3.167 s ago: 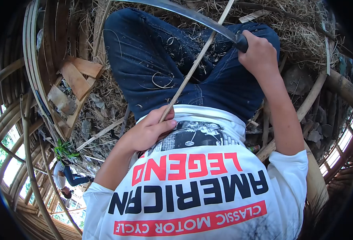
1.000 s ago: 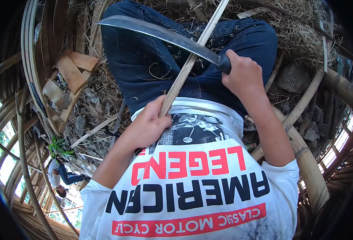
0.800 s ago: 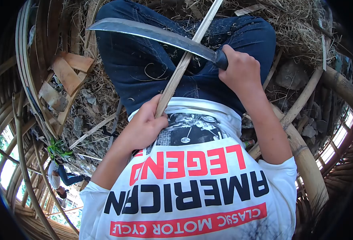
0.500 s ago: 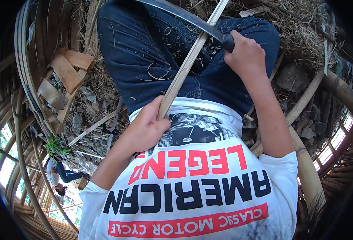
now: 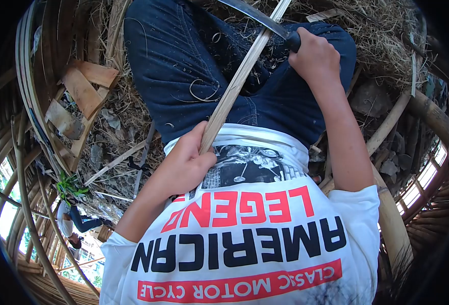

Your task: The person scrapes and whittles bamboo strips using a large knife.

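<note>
My left hand (image 5: 186, 157) is closed around the lower end of a pale wooden strip (image 5: 234, 84), near my waist. The strip slants up and to the right across my lap, past the top edge of the view. My right hand (image 5: 316, 57) grips the black handle of a long curved blade (image 5: 255, 15). The blade lies across the upper part of the strip, close to its handle end, and its far end leaves the view at the top. Thin curled shavings lie on my dark trousers (image 5: 173, 66).
Flat wood pieces (image 5: 84, 91) lie at the left, beside long bent strips (image 5: 28, 86). Dry fibres (image 5: 382, 46) cover the ground at the upper right, near thick poles (image 5: 389, 124) and stones. Another person (image 5: 71, 223) is at the far lower left, by a green plant (image 5: 70, 187).
My right hand and the blade have moved slightly up and to the right along the strip. My left hand stays in the same place on the strip.
</note>
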Available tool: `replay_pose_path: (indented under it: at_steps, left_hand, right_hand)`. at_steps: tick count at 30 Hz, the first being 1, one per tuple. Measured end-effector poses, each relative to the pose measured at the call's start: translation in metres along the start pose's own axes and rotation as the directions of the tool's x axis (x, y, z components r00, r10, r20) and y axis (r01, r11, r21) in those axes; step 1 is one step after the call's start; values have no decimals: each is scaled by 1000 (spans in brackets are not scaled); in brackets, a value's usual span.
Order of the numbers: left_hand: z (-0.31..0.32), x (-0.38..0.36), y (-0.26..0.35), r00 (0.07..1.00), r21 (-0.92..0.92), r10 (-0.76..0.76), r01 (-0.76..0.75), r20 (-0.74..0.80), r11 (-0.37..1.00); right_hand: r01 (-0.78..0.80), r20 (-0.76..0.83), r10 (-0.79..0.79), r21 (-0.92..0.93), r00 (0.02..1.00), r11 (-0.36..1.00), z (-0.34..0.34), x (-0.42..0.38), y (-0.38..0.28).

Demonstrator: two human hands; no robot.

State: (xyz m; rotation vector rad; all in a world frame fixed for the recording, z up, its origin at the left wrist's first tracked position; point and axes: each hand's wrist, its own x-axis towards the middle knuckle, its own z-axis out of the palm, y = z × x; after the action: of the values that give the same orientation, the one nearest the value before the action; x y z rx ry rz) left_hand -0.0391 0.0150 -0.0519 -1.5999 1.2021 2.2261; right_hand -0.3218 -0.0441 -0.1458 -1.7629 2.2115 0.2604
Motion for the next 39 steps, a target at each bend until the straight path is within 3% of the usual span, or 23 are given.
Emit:
replay_pose_path:
  at_steps: [4, 11, 15, 17, 23, 27, 29, 31, 33, 35, 36, 39]
  left_hand:
    - [4, 0, -9, 990, -37, 125, -128, -71, 991]
    - [-1, -5, -10, 998, -49, 58, -59, -23, 997]
    - [2, -21, -11, 997, -78, 70, -72, -23, 994]
    - [0, -31, -15, 1000, -62, 1, -2, -17, 998]
    - [-2, -43, -11, 999, 17, -35, 35, -24, 999]
    - [-4, -34, -17, 998, -75, 59, -61, -26, 995]
    - [-8, -31, -15, 1000, -67, 25, -24, 5, 997]
    - [-11, -24, -23, 999, -220, 7, 4, 49, 976]
    - [-13, -18, -22, 997, -228, 19, -1, 74, 974]
    - [-11, -13, -21, 998, -376, 5, 21, 68, 926]
    - [-11, -10, -20, 999, -269, -6, 15, 36, 963]
    - [-8, -5, -19, 1000, -199, 28, -25, 12, 980]
  right_hand:
    - [-23, -41, 24, 9, 999, 1000, 3, 10, 2]
    - [33, -39, -35, -44, 999, 998, 3, 29, 3]
    - [-46, -51, 44, -38, 998, 998, 1, 49, 9]
    - [-108, -82, 104, -42, 991, 993, 2, 71, 18]
    - [-135, -112, 127, -74, 986, 988, 1, 104, 41]
    - [-120, -127, 113, -52, 986, 991, 1, 89, 36]
    - [-104, -168, 97, -33, 981, 994, 0, 80, 42]
    - [-2, -144, 9, 45, 990, 999, -6, 66, 44]
    - [129, -252, -108, 70, 962, 989, 1, 47, 47]
    - [212, -243, -175, 135, 954, 968, 3, 22, 45]
    - [256, -231, -219, 143, 948, 956, 3, 8, 44]
    - [301, -241, -256, 175, 936, 937, 9, -27, 37]
